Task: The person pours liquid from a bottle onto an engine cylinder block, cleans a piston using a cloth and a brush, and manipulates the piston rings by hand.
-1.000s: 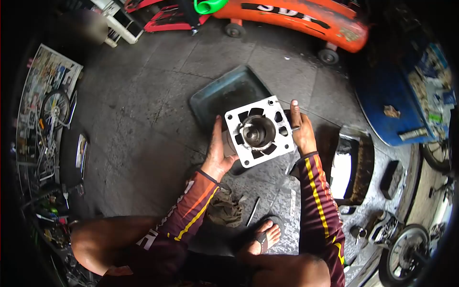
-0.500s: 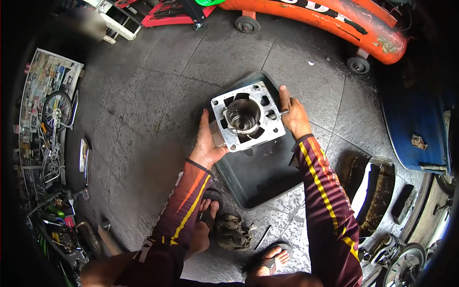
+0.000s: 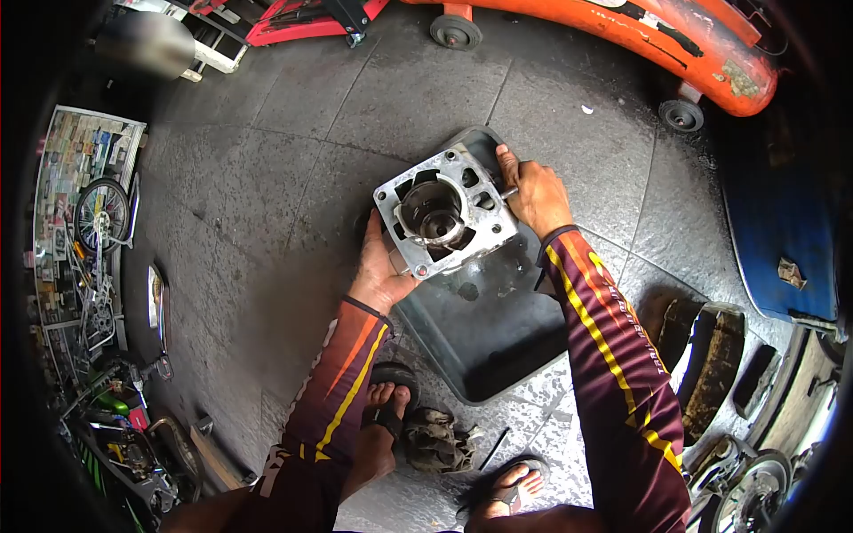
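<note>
An engine cylinder block [image 3: 493,233] of bare metal is held up above a dark grey tray [image 3: 462,377], with its flat flange and open round bore facing me. My left hand [image 3: 380,266] is closed around the block's lower left side; some of its fingers are hidden beneath. At the right side my right hand [image 3: 538,191] grips the block, thumb pointing up, beside a short metal stub [image 3: 509,192]. The tray's bottom carries dark wet patches, and part of it is covered by the block.
A crumpled dirty rag [image 3: 440,440] lies on the floor between my sandalled feet. An orange wheeled tank [image 3: 569,18] stands at the far side. A blue panel [image 3: 773,240] and dark, stained curved pieces [image 3: 711,373] are on the right. A bicycle picture [image 3: 107,213] is at left.
The cylinder block has shifted slightly left over the tray with both hands still on it. My view has moved a little, so the floor and tray appear displaced.
</note>
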Available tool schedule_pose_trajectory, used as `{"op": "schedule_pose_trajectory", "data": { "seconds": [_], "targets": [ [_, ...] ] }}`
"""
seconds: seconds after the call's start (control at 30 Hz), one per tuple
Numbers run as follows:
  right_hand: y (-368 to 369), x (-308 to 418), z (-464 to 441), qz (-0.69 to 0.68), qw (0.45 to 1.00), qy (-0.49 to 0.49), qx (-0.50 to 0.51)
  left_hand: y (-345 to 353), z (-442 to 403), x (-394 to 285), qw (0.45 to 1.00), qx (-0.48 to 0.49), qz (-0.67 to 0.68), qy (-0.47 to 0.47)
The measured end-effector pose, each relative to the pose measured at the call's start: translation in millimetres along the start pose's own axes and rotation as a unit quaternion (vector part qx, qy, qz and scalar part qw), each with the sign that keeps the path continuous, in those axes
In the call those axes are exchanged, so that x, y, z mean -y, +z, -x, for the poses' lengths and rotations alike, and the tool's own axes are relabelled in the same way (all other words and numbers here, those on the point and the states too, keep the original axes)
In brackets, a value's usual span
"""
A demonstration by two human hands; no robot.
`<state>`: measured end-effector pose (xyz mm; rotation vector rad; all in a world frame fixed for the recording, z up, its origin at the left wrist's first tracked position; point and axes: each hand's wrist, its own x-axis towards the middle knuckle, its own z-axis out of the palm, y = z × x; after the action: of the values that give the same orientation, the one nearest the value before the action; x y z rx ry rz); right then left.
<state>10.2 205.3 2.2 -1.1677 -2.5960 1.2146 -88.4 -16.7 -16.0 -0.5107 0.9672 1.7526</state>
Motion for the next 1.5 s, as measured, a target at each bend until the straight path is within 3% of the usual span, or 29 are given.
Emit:
{"op": "schedule_pose_trajectory", "data": {
  "seconds": [0.17,0.23,0.43,0.5,0.53,0.6,0.63,0.67,0.73,0.77,0.83,0.9,0.93,0.97,1.0,1.03,1.1,1.13,1.2,1.23,1.3,1.37,1.4,1.43,1.47,1.5],
  "targets": [
    [-12,2,-7,0.066,0.997,0.000,0.044,2,6,4,1.000,-0.023,0.014,0.000],
    [-13,1,-10,0.063,0.997,0.004,0.046,31,25,7,0.987,-0.153,-0.025,0.036],
    [-2,-14,-12,-0.005,1.000,0.000,0.002,9,41,3,0.977,-0.165,-0.116,0.068],
    [-7,-21,-4,-0.096,0.990,-0.070,-0.070,19,53,0,0.967,-0.178,-0.167,0.075],
    [-11,-23,4,-0.100,0.991,-0.049,-0.069,19,58,-1,0.961,-0.165,-0.206,0.080],
    [-23,-24,20,-0.219,0.952,-0.055,-0.208,26,65,6,0.952,-0.166,-0.233,0.108],
    [-28,-30,32,-0.218,0.952,-0.045,-0.210,28,68,11,0.943,-0.182,-0.248,0.127],
    [-33,-37,47,-0.300,0.916,-0.057,-0.261,25,66,17,0.943,-0.180,-0.253,0.122],
    [-49,-38,92,-0.436,0.843,-0.037,-0.313,18,66,26,0.885,-0.224,-0.258,0.316],
    [-56,-36,124,-0.492,0.811,-0.008,-0.316,22,69,31,0.885,-0.218,-0.264,0.314],
    [-53,-50,183,-0.504,0.796,0.009,-0.336,36,83,44,0.708,-0.075,-0.427,0.558],
    [-30,-68,244,-0.542,0.764,0.033,-0.348,41,99,58,0.565,0.123,-0.537,0.615],
    [-20,-74,280,-0.550,0.766,0.062,-0.329,26,110,79,0.574,0.197,-0.515,0.605],
    [-10,-80,312,-0.558,0.766,0.085,-0.308,40,126,79,0.491,0.400,-0.610,0.476],
    [3,-85,341,-0.561,0.766,0.102,-0.298,55,145,77,0.370,0.571,-0.663,0.312],
    [17,-88,369,-0.562,0.766,0.117,-0.289,34,167,102,0.372,0.573,-0.646,0.340],
    [40,-98,416,-0.518,0.804,0.134,-0.260,-14,183,121,0.160,0.631,-0.748,0.129],
    [42,-94,436,-0.523,0.805,0.156,-0.233,-41,189,120,0.051,0.606,-0.767,0.204],
    [47,-88,468,-0.500,0.816,0.209,-0.200,-65,178,128,0.011,0.627,-0.773,0.092],
    [54,-88,481,-0.477,0.823,0.244,-0.187,-51,171,130,-0.034,0.648,-0.761,0.021],
    [62,-93,498,-0.432,0.851,0.224,-0.199,-66,147,136,-0.001,0.657,-0.753,0.048],
    [66,-96,511,-0.468,0.829,0.202,-0.231,-67,132,149,0.161,0.672,-0.723,0.006],
    [59,-99,515,-0.427,0.852,0.171,-0.251,-57,136,161,0.231,0.671,-0.705,-0.010],
    [54,-97,518,-0.388,0.871,0.143,-0.265,-40,143,171,0.220,0.689,-0.690,-0.011],
    [52,-94,520,-0.447,0.853,0.165,-0.213,-22,151,178,0.246,0.620,-0.733,-0.131],
    [52,-100,520,-0.424,0.886,0.124,-0.142,-3,156,186,0.265,0.536,-0.763,-0.245]
  ]
}}
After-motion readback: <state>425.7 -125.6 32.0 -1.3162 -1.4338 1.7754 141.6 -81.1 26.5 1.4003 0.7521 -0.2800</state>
